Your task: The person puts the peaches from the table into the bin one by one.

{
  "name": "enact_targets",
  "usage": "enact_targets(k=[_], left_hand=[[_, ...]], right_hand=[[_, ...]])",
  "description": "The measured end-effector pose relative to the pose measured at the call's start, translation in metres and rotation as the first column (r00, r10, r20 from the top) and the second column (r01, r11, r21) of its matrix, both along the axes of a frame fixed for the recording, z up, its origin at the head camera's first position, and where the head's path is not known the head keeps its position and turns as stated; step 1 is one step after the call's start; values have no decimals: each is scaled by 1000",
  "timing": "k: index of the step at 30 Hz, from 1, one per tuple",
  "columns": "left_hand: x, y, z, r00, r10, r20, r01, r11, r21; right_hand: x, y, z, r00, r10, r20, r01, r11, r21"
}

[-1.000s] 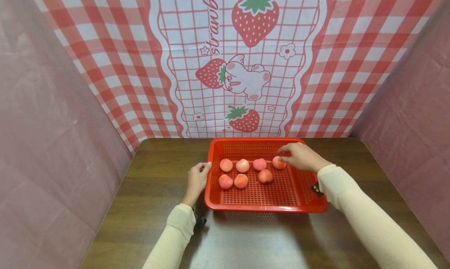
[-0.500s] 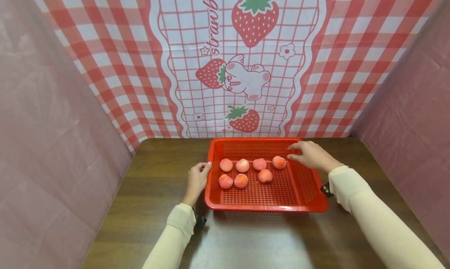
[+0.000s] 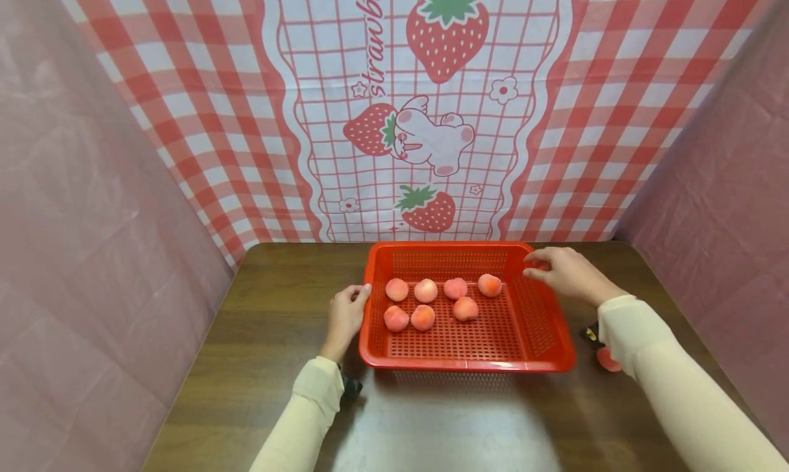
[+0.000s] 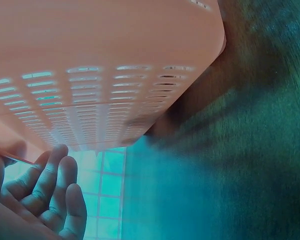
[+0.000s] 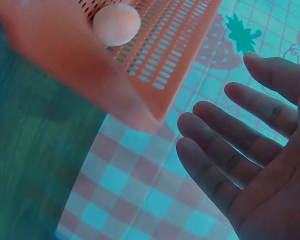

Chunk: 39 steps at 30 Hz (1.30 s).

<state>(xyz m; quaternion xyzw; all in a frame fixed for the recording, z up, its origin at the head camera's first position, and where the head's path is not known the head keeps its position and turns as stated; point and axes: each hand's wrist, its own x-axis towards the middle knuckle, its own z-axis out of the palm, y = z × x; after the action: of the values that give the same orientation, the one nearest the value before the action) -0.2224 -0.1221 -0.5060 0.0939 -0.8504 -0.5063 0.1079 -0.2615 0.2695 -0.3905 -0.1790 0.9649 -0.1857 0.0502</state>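
Observation:
A red perforated plastic basket [image 3: 466,366] stands on the table, holding several peaches in two rows, the nearest row with a gap. My left hand [image 3: 346,318] pinches its left rim; in the left wrist view the fingers [image 4: 66,172] lie outside the basket wall. My right hand [image 3: 572,275] is above the right rim with nothing in it. The right wrist view has its fingers [image 5: 212,142] spread and apart from the basket. Closest to it inside is the far-right peach [image 3: 490,286]. Another peach [image 3: 608,359] lies on the table, partly hidden by the right sleeve.
The brown wooden table [image 3: 271,362] extends around the basket. A strawberry-print cloth [image 3: 437,116] hangs directly behind it. Pink drapes [image 3: 98,253] close in both sides.
My right hand has drawn back rightward from the far-right peach, which stays in the basket. A peach on the table has come into sight beneath the right wrist. The left hand keeps its place.

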Motion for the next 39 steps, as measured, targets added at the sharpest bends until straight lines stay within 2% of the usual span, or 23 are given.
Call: enact_targets(k=[6, 14, 20, 27, 39], left_hand=[[0, 0, 0, 1000, 3, 1, -3, 1000, -10], [1, 1, 1, 1000, 14, 21, -14, 1000, -13], [0, 1, 0, 1000, 19, 16, -18, 1000, -13], [-2, 1, -3, 1000, 19, -24, -20, 999, -33], [-1, 0, -2, 1000, 23, -11, -23, 999, -25]], right_hand=[[5, 13, -2, 999, -25, 21, 25, 1000, -6], [13, 36, -6, 999, -2, -51, 2, 1000, 1], [18, 51, -9, 998, -17, -61, 17, 1000, 3], [22, 65, -15, 999, -30, -43, 31, 999, 25], [29, 86, -22, 997, -49, 59, 44, 996, 74]])
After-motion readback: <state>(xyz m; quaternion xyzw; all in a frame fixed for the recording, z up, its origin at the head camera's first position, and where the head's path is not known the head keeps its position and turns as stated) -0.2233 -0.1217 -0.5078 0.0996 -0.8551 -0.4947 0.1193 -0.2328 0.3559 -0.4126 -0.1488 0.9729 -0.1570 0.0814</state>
